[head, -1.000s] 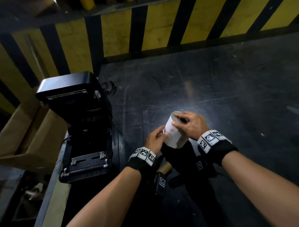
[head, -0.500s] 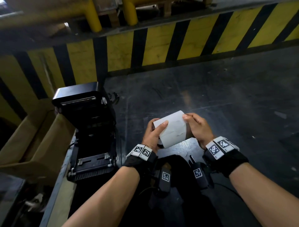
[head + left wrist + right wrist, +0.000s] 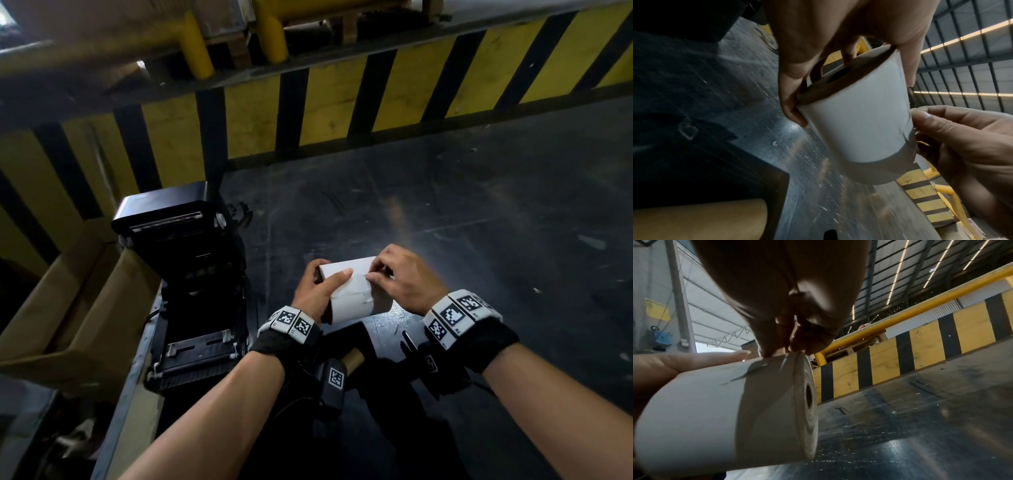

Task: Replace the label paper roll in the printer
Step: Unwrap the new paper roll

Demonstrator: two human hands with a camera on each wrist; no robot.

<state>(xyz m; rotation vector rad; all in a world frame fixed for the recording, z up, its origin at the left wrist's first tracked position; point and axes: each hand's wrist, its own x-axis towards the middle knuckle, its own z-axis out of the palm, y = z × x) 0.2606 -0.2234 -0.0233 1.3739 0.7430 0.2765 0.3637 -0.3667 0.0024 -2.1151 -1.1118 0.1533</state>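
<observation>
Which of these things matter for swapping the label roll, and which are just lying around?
Part of the job:
label roll, gripped by the left hand, right hand picking at it
printer, lid open

Just lying about:
cardboard box
cardboard tube

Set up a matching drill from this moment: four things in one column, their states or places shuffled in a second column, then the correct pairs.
Things:
1. label roll
2. printer
3. left hand
4. right hand

States or places:
A. lid raised, paper bay open
B. wraps one end of the roll
C. held in the air above the dark table, lying sideways
D. fingertips pinch at the roll's outer wrap

Pairs: 1-C, 2-A, 3-B, 4-D
</observation>
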